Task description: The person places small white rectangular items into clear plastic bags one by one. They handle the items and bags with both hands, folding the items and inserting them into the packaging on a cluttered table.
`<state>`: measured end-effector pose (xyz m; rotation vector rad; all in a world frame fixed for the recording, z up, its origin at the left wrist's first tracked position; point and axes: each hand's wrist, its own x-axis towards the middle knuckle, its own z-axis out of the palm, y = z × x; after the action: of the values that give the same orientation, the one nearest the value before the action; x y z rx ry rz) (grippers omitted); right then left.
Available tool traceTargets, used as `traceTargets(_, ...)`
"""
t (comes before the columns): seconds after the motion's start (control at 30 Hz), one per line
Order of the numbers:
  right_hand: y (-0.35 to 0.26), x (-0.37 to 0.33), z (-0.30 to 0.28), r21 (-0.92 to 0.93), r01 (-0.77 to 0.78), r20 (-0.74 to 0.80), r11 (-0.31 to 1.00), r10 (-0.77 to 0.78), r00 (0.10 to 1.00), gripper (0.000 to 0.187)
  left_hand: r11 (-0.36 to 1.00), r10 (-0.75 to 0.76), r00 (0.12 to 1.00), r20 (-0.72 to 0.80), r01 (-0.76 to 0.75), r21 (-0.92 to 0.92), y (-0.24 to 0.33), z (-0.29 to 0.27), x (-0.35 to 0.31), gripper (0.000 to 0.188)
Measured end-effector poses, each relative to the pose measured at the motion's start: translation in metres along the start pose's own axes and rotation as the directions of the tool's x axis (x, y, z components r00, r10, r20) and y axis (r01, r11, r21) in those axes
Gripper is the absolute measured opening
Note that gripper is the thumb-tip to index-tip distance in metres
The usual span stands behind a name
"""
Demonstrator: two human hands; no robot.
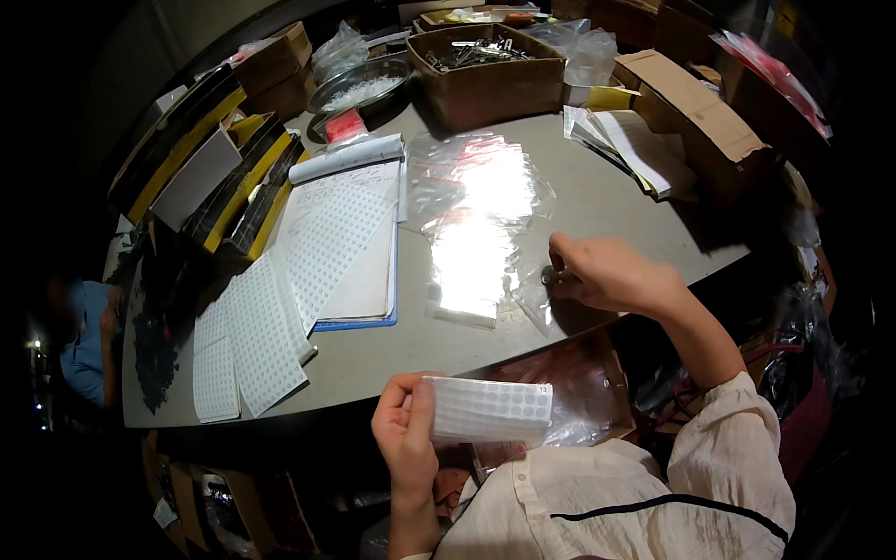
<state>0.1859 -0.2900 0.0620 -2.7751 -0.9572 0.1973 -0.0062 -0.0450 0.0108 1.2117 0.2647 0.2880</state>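
Observation:
My left hand [408,425] is closed on a folded sheet of round white stickers [490,408], thumb on top, in front of the table's near edge. On the table to the right, my right hand [602,271] is closed, its fingers bent down over the edge of a small clear plastic bag [532,303]. A small dark, shiny bit shows by those fingertips, too small to name. Directly left of that hand lies a spread of clear zip bags [481,168] with red strips, washed out by glare in the middle.
Sticker sheets [257,327] overlap a notepad on a blue clipboard [359,325] at left. Black-and-yellow boxes [266,149] stand behind. At the back are a bowl of clear bits [359,91] and a carton of metal parts [485,89]. Another person [86,341] is at far left.

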Motion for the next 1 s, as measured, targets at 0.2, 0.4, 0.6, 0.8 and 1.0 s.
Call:
traceTargets(0.2,-0.030,-0.029,-0.036,0.249,0.131,0.324,0.959,-0.211,0.922,0.048,0.995,0.097,0.994,-0.057,-0.097,-0.001,0.004,-0.001,-0.002,0.018)
traceTargets(0.4,-0.051,-0.046,-0.011,0.549,0.397,0.016,0.736,-0.484,0.875,0.025,0.988,0.146,0.986,-0.083,-0.142,0.052,0.004,0.007,-0.003,0.018)
traceTargets(0.6,-0.058,-0.052,0.010,0.452,0.442,-0.175,0.774,-0.409,0.895,0.020,0.991,0.127,0.989,-0.073,-0.123,0.059,0.003,0.006,0.002,0.018)
traceTargets(0.8,-0.062,-0.049,0.023,0.143,0.616,-0.416,0.774,-0.518,0.748,0.038,0.979,0.202,0.976,-0.080,-0.200,0.032,-0.017,-0.009,0.017,0.016)
traceTargets(1.0,-0.041,-0.012,0.030,0.286,0.551,-0.458,0.784,-0.394,0.797,0.059,0.975,0.217,0.970,-0.106,-0.220,-0.016,-0.018,-0.013,0.024,0.014)
